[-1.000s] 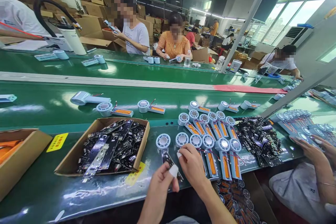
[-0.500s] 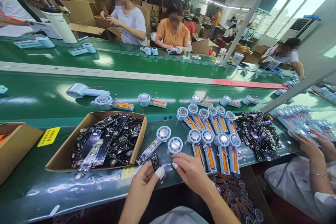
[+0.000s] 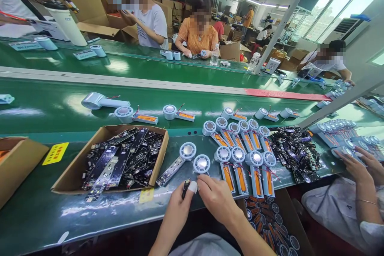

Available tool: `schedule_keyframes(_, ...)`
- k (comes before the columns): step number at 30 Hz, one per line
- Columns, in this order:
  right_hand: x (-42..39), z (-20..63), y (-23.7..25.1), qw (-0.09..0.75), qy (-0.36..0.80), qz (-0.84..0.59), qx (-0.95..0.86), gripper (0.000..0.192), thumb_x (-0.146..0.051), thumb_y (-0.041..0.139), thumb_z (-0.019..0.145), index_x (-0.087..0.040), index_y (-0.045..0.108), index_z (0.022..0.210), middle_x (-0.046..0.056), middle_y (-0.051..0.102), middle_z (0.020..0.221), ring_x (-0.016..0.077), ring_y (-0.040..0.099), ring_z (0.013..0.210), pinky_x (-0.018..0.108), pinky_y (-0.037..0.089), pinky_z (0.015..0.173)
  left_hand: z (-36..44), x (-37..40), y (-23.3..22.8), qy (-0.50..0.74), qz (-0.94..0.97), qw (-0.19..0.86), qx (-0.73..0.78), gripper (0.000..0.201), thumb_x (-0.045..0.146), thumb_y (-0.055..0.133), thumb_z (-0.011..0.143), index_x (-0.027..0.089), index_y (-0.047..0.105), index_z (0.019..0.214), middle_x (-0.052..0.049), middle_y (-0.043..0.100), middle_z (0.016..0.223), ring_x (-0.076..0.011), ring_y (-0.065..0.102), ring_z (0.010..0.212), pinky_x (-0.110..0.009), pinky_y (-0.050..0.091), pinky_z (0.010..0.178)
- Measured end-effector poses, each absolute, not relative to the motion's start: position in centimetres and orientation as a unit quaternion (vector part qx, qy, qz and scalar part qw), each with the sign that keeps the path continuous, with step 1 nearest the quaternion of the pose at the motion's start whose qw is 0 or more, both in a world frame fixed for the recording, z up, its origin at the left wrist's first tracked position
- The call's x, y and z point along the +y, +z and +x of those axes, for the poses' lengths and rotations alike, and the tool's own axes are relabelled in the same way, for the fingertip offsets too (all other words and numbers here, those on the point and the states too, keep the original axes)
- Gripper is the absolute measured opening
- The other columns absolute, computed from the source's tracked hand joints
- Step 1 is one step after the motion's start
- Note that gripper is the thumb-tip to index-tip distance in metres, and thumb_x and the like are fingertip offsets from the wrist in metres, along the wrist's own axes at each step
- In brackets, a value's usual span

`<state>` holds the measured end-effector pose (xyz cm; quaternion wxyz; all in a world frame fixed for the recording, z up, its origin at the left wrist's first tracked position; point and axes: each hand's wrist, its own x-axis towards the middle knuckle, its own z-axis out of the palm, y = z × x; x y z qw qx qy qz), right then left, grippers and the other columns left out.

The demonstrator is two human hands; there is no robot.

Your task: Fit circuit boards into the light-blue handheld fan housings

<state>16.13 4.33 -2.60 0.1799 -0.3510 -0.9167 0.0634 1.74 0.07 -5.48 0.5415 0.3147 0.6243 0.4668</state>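
Observation:
A small black circuit board (image 3: 186, 188) is pinched in my left hand (image 3: 177, 212), whose thumb wears a white cover. Right beside it, my right hand (image 3: 217, 198) is closed over the handle end of a light blue handheld fan (image 3: 201, 164). The fan's round head shows beyond my fingers; its handle and any wires are hidden under the hand. My fingertips nearly meet. Just to the left lies another fan (image 3: 188, 151) with a circuit board (image 3: 171, 172) along its handle.
A cardboard box (image 3: 162, 160) of circuit boards stands at left. At right are several fans (image 3: 238, 155) with orange-filled handles and a heap of boards (image 3: 295, 152). More fans lie on the green conveyor (image 3: 60, 112). A co-worker's hands (image 3: 355, 164) work at far right.
My left hand has moved right and slightly up, bringing the circuit board, now turned more edge-on, close to my right hand. My right hand stays at the fan. Fans on the conveyor shifted slightly right.

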Motion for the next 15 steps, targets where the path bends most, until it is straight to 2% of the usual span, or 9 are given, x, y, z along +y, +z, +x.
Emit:
schedule_keyframes(4, 4.63, 16.66, -2.70, 0.212, 0.128, -0.352, -0.903, 0.021, -0.009, 0.047, 0.097, -0.019, 0.064, 0.105, 0.009, 0.073, 0.116, 0.0194, 0.072, 0.092, 0.026, 0.055, 0.076, 1.42, 0.78, -5.16, 0.456, 0.324, 0.539, 0.630, 0.045, 0.065, 0.066, 0.069, 0.021, 0.056, 0.069, 0.007, 0.039, 0.051, -0.0157, 0.046, 0.055, -0.026, 0.038, 0.051)
schedule_keyframes(6, 4.84, 16.79, -2.49, 0.220, 0.191, -0.358, -0.887, 0.024, -0.008, 0.047, 0.096, -0.021, 0.065, 0.106, 0.006, 0.074, 0.113, 0.0187, 0.072, 0.095, 0.026, 0.055, 0.081, 1.24, 0.90, -5.15, 0.453, 0.324, 0.541, 0.631, 0.042, 0.062, 0.067, 0.069, 0.020, 0.058, 0.070, 0.008, 0.037, 0.049, -0.0147, 0.044, 0.053, -0.024, 0.036, 0.049)
schedule_keyframes(10, 5.15, 16.71, -2.32, 0.234, 0.269, -0.364, -0.861, 0.027, -0.009, 0.049, 0.097, -0.024, 0.067, 0.111, 0.003, 0.074, 0.101, 0.0175, 0.072, 0.090, 0.025, 0.055, 0.078, 0.91, 0.99, -5.04, 0.447, 0.325, 0.546, 0.630, 0.040, 0.057, 0.067, 0.069, 0.019, 0.061, 0.077, 0.010, 0.032, 0.048, -0.0121, 0.037, 0.048, -0.022, 0.029, 0.044)
schedule_keyframes(15, 5.02, 16.50, -3.19, 0.268, 0.247, -0.358, -0.860, 0.026, -0.011, 0.048, 0.098, -0.024, 0.068, 0.108, 0.004, 0.072, 0.101, 0.0173, 0.070, 0.088, 0.025, 0.053, 0.075, 0.69, 0.72, -4.43, 0.433, 0.318, 0.573, 0.618, 0.046, 0.063, 0.064, 0.069, 0.019, 0.058, 0.081, 0.012, 0.029, 0.051, -0.0085, 0.028, 0.046, -0.020, 0.022, 0.043)
